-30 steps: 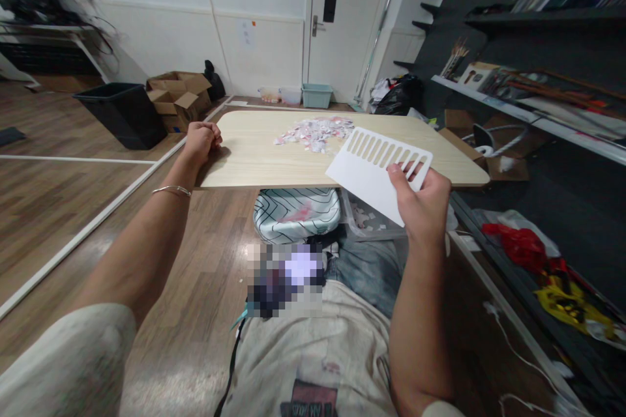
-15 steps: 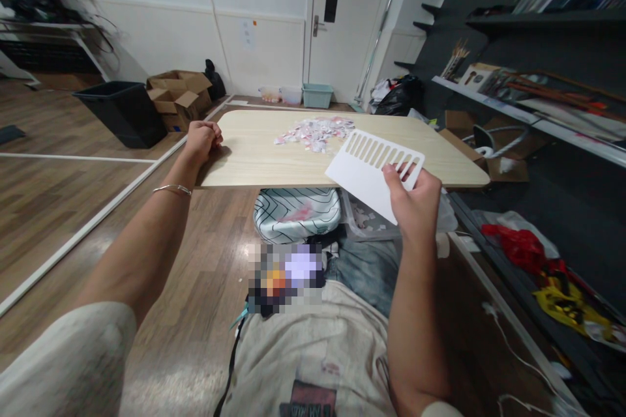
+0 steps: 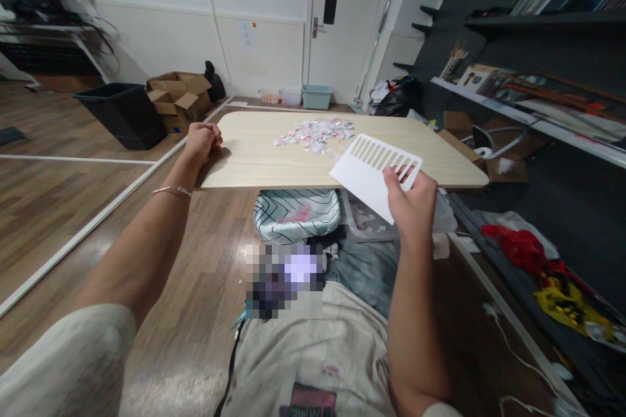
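Note:
My right hand (image 3: 411, 205) grips a white plastic card with a row of comb-like slots (image 3: 372, 169), held tilted over the near right edge of a low light-wood table (image 3: 254, 156). A heap of small pink and white paper scraps (image 3: 315, 131) lies on the table just beyond the card. My left hand (image 3: 201, 141) rests as a closed fist on the table's near left corner; whether anything is in it is hidden.
Under the table sit a patterned cushion (image 3: 296, 212) and a clear tray of scraps (image 3: 372, 220). A black bin (image 3: 122, 114) and cardboard boxes (image 3: 178, 96) stand at the left. Dark shelves (image 3: 538, 91) run along the right; red and yellow items (image 3: 542, 260) lie on the floor.
My right hand has drawn the slotted card slightly left and lower, closer to the table edge. The left fist has stayed still.

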`<state>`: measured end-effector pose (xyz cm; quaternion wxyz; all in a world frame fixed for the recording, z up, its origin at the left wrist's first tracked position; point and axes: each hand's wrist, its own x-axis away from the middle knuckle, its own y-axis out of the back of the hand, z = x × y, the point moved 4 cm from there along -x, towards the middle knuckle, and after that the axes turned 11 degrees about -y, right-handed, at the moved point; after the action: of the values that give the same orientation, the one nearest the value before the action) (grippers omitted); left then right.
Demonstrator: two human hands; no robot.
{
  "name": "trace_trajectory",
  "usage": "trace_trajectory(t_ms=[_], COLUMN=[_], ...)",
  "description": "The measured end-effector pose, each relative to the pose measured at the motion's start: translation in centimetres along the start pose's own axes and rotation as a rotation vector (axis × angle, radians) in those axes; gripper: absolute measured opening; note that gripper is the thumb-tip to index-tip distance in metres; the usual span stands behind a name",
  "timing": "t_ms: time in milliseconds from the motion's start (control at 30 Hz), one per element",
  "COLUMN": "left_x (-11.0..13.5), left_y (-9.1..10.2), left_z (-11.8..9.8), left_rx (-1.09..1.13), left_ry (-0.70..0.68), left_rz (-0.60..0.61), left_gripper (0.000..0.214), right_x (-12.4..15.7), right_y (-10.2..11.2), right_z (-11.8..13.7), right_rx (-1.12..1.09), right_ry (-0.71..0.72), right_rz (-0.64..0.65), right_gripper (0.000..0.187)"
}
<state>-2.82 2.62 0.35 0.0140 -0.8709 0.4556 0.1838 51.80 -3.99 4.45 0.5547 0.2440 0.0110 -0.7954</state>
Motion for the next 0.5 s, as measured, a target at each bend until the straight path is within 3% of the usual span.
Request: trace_trajectory(t_ms=[233,400,500], left_x=[0.3,-0.1,-0.3], left_y=[0.1,0.2,0.3], left_z=[-0.1,0.1,0.5], left_rx=[0.026,-0.008,0.008], left_ry=[0.009,-0.003,-0.034], left_rz=[-0.011,0.028,0.054], left_gripper=[0.031,0.028,0.027], right_x=[0.1,-0.1,-0.2], right_y=[-0.8,-1.0,-1.3], right_z=[0.2,-0.2,-0.5], right_rx=[-0.063,-0.076,-0.064], right_ry=[0.0,0.011,0.008], right_rz=[0.138,0.024,0.048], right_gripper=[0.035,0.04,0.04])
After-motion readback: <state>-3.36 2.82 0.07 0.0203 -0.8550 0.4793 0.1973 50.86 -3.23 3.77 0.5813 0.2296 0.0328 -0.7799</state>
